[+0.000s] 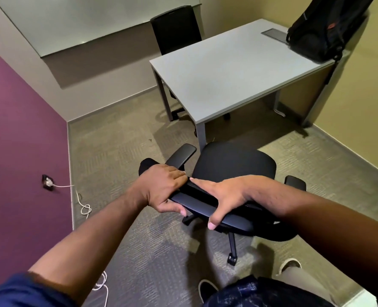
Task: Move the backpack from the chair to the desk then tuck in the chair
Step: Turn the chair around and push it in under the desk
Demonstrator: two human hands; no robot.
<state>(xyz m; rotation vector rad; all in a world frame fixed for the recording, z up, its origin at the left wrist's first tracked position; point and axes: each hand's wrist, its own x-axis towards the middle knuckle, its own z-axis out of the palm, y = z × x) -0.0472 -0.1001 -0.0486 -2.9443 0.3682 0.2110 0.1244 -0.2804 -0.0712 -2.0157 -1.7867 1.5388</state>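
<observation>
The black backpack stands on the far right corner of the grey desk, leaning against the yellow wall. A black office chair with an empty seat sits on the carpet just in front of the desk's near corner, its seat facing the desk. My left hand and my right hand both grip the top edge of the chair's backrest, side by side, fingers over the front and thumbs under.
A second black chair is tucked in at the desk's far side. A white cable runs from a wall socket on the purple wall across the floor at left. My shoes stand behind the chair's wheeled base.
</observation>
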